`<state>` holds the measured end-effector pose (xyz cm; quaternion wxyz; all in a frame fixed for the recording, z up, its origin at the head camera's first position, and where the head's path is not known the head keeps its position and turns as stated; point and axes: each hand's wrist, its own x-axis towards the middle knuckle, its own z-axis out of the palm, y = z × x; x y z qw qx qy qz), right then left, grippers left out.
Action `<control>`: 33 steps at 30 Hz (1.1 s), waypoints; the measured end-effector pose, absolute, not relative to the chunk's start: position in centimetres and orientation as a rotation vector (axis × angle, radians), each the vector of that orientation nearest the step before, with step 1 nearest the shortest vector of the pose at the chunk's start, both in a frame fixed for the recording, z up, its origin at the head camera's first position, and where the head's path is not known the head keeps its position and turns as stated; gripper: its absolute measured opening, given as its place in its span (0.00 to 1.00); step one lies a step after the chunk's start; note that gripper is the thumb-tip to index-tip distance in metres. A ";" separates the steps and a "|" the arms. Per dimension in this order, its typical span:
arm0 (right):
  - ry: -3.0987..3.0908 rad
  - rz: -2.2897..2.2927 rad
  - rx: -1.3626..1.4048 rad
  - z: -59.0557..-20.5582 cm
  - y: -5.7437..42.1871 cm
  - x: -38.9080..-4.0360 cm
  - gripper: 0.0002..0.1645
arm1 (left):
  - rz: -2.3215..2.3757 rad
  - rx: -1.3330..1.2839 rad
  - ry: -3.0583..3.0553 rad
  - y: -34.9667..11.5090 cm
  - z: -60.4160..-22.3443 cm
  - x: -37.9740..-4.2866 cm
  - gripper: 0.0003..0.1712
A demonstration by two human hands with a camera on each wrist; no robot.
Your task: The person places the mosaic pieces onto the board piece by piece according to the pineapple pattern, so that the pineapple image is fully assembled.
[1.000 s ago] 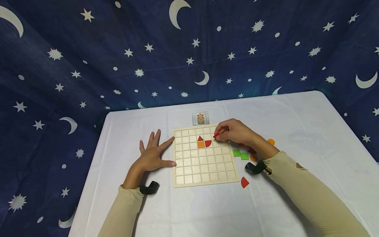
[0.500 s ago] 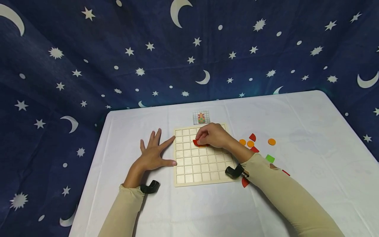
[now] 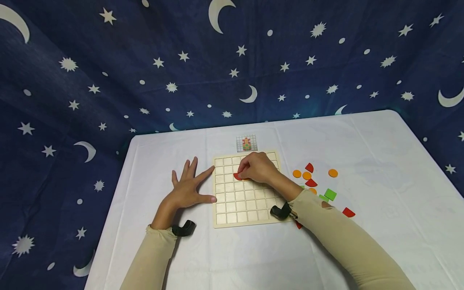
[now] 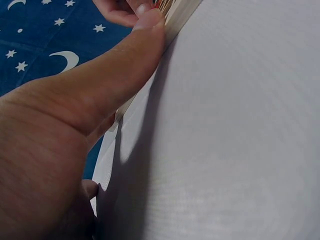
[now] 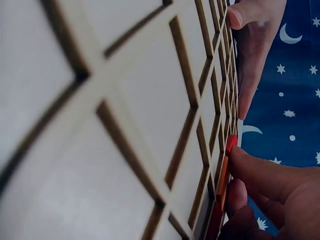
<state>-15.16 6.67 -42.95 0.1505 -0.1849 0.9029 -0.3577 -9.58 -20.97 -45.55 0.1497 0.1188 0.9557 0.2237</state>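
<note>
My right hand (image 3: pixel 258 167) pinches a red quarter-circle tile (image 3: pixel 237 176) at a cell of the pale wooden grid board (image 3: pixel 235 224), left of the orange square tile. In the right wrist view the thumb touches that red tile, and the orange square (image 5: pixel 222 182) sits beside it in the grid with another red tile (image 5: pixel 214 222) beyond. The red triangle seen earlier is hidden under my right hand. My left hand (image 3: pixel 186 191) lies spread on the table, its thumb (image 4: pixel 135 57) and index finger touching the board's left edge.
Behind the board lies a small pattern card (image 3: pixel 247 143). Right of the board are loose tiles: orange circles (image 3: pixel 332 172), green squares (image 3: pixel 330 194) and red quarter-circles (image 3: pixel 349 212). A white cloth covers the table (image 3: pixel 174 262); a starry curtain (image 3: pixel 203 60) hangs behind.
My right hand has carried the red quarter-circle leftward from the board's right side to left of the orange square, then slightly farther left and down. The left hand has stayed at the board's edge.
</note>
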 end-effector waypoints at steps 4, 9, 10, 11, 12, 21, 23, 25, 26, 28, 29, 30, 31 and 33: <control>2.605 -1.013 -0.540 -42.9 6.7 -15.1 0.06 | 0.647 0.339 2.746 -21.0 -45.5 -9.6 0.62; 2.605 -1.011 -0.552 -42.9 6.9 -15.1 0.07 | 0.652 0.335 2.745 -20.9 -45.5 -9.6 0.62; 2.606 -1.011 -0.551 -42.9 6.9 -15.1 0.06 | 0.651 0.334 2.745 -20.9 -45.5 -9.6 0.62; 2.606 -1.011 -0.547 -42.9 7.0 -15.1 0.06 | 0.650 0.334 2.745 -20.9 -45.5 -9.6 0.62; 2.606 -1.011 -0.540 -42.9 7.0 -15.1 0.06 | 0.649 0.334 2.745 -20.9 -45.5 -9.6 0.62; 2.595 -1.021 -0.551 -43.0 7.3 -15.2 0.05 | 0.636 0.333 2.745 -21.0 -45.6 -9.5 0.62; 2.587 -1.037 -0.560 -42.9 7.6 -15.2 0.04 | 0.638 0.336 2.747 -21.1 -45.6 -9.5 0.62; 2.575 -1.066 -0.566 -42.7 8.1 -15.2 0.02 | 0.637 0.335 2.748 -21.0 -45.7 -9.5 0.61; 2.570 -1.082 -0.559 -42.4 8.4 -15.2 0.02 | 0.636 0.335 2.749 -21.0 -45.7 -9.5 0.61; 2.574 -1.107 -0.541 -42.0 9.3 -15.4 0.02 | 0.640 0.339 2.752 -21.0 -45.7 -9.5 0.61; 2.579 -1.113 -0.531 -41.7 9.9 -15.4 0.02 | 0.644 0.342 2.752 -21.0 -45.7 -9.5 0.61; 2.584 -1.115 -0.517 -41.4 10.5 -15.5 0.02 | 0.650 0.343 2.752 -21.0 -45.7 -9.5 0.61; 2.591 -1.110 -0.501 -41.1 11.1 -15.6 0.03 | 0.656 0.344 2.752 -21.0 -45.6 -9.5 0.61; 2.612 -1.091 -0.486 -40.6 12.4 -15.8 0.02 | 0.666 0.345 2.751 -21.0 -45.5 -9.4 0.61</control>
